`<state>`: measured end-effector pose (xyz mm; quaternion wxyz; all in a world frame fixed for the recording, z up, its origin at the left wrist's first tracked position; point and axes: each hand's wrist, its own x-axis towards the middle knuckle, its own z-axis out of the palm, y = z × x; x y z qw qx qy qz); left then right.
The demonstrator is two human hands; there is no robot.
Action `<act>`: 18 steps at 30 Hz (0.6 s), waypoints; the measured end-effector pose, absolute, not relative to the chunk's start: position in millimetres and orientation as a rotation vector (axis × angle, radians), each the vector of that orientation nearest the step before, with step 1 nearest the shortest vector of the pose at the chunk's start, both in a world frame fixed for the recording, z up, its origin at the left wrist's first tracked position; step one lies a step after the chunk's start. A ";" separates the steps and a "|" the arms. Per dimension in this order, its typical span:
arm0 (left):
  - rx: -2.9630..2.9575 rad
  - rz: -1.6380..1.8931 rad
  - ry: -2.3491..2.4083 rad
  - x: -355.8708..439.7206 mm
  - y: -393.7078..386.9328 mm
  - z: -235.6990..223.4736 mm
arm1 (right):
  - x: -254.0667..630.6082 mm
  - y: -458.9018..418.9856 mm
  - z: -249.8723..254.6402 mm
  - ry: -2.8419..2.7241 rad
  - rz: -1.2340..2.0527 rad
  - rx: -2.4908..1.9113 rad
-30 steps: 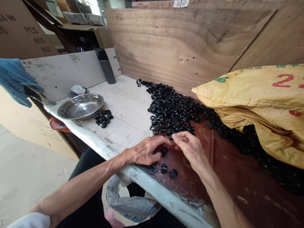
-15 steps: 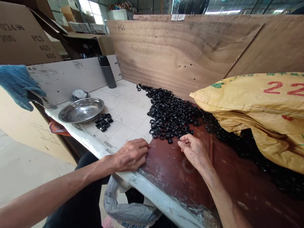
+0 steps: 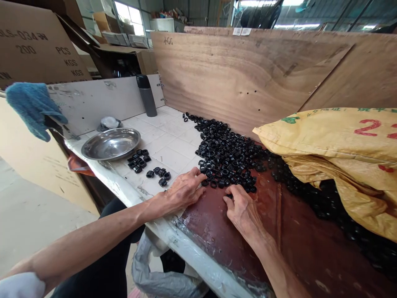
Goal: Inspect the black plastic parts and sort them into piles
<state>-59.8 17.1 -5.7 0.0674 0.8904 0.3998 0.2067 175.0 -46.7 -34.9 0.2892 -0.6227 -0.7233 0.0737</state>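
Note:
A heap of small black plastic rings (image 3: 228,153) lies on the worktop against the wooden board. At the heap's near left edge is my left hand (image 3: 187,188), its fingers curled and closed at a black ring (image 3: 204,181). My right hand (image 3: 243,209) is at the near edge of the heap, thumb and fingers pinched on a dark piece, seemingly another ring, mostly hidden by the fingers. Left of my left hand sit two small groups of rings: one (image 3: 138,160) beside the steel bowl (image 3: 111,144), the other (image 3: 159,174) closer to my wrist.
A yellow woven sack (image 3: 328,136) lies on the right, with more black rings spilling beneath it. A dark flask (image 3: 147,96) stands at the back left corner. A blue towel (image 3: 34,107) hangs on the left side, and a grey bag (image 3: 164,273) hangs below the front edge.
A second small group of rings now lies beside the first. My left hand has moved right and forward to the heap. My right hand has shifted slightly left. The view has moved a little.

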 end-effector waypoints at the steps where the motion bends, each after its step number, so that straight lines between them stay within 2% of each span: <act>1: 2.687 0.569 1.171 -51.4 18.3 -8.3 | 175.0 -47.5 -33.7 -1.918 0.206 -1.674; 4: 2.698 0.548 1.096 -38.8 23.8 -19.0 | 173.1 -49.2 -31.4 -1.824 0.289 -1.677; 13: 2.496 0.813 0.984 -38.1 17.9 -34.4 | 166.5 -46.2 -24.9 -1.516 0.785 -1.568; 18: 2.659 0.779 1.016 -44.2 31.1 -40.0 | 165.4 -47.6 -25.3 -1.468 0.803 -1.606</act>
